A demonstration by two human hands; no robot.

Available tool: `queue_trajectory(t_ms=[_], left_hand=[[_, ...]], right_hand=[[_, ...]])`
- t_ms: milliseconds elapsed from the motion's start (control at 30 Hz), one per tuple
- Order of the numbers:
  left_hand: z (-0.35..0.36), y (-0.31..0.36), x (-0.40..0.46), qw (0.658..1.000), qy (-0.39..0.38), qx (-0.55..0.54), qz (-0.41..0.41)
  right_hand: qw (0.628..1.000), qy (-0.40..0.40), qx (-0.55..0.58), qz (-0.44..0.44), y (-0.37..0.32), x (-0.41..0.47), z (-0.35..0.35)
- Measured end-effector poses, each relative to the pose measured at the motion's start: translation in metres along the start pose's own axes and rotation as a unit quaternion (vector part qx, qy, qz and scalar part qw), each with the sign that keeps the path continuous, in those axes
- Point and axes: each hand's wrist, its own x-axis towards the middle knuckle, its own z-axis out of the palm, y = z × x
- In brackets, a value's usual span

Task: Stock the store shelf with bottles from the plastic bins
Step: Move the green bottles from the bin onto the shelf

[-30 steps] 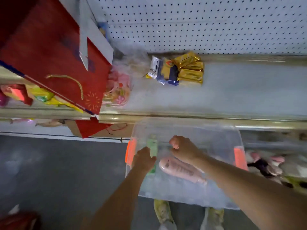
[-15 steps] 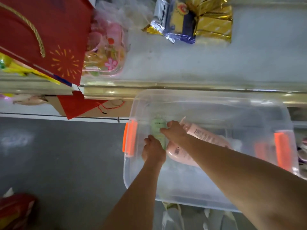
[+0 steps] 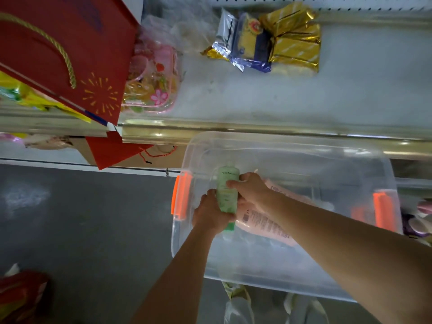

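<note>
A clear plastic bin [image 3: 268,274] with orange handles stands on the floor below the shelf. Inside it, my left hand [image 3: 211,212] grips the lower part of a light green bottle [image 3: 226,190]. My right hand [image 3: 251,191] holds the same bottle near its middle, fingers curled round its side. A pink bottle [image 3: 264,220] lies in the bin under my right forearm, partly hidden. The grey shelf [image 3: 268,94] runs across above the bin.
Gold and blue foil packets [image 3: 271,40] lie at the back of the shelf. A pink plastic-wrapped package [image 3: 152,83] sits at its left, beside a red gift bag [image 3: 63,50]. Dark floor [image 3: 81,218] spreads to the left. My shoes [image 3: 238,305] show under the bin.
Both hands have closed round the green bottle and raised it a little inside the bin. The view has dropped closer to the bin.
</note>
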Motion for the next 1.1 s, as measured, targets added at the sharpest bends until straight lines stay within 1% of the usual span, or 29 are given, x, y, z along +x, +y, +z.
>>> queue_trajectory(t_ms=[167,333,433,533,633,733,900,967,1100], left_hand=[[-0.022,0.018,-0.042,0.995,0.003,-0.090,0.047],[-0.045,0.045,-0.094,0.986,0.032,-0.127,0.100],[-0.060,0.063,-0.128,0.981,0.047,-0.137,0.128],[-0.074,0.085,-0.161,0.972,0.064,-0.157,0.160],[-0.086,0.108,-0.193,0.963,0.077,-0.170,0.194],[-0.098,0.133,-0.223,0.950,0.109,-0.171,0.236],[-0.124,0.176,-0.267,0.929,0.140,-0.168,0.300],[-0.135,0.194,-0.282,0.916,0.156,-0.172,0.326],[-0.154,0.228,-0.309,0.895,0.183,-0.161,0.373]], right_hand=[[0.998,-0.031,0.060,-0.019,-0.017,-0.049,-0.033],[0.988,-0.040,0.128,-0.074,-0.044,-0.114,-0.061],[0.986,-0.041,0.124,-0.108,-0.064,-0.158,-0.080],[0.981,-0.026,0.115,-0.153,-0.083,-0.201,-0.101],[0.974,0.000,0.064,-0.218,-0.099,-0.242,-0.124],[0.960,0.018,0.041,-0.278,-0.116,-0.281,-0.149],[0.930,0.020,0.061,-0.363,-0.142,-0.340,-0.189],[0.920,0.028,0.065,-0.387,-0.153,-0.360,-0.203],[0.902,0.068,0.073,-0.421,-0.174,-0.394,-0.232]])
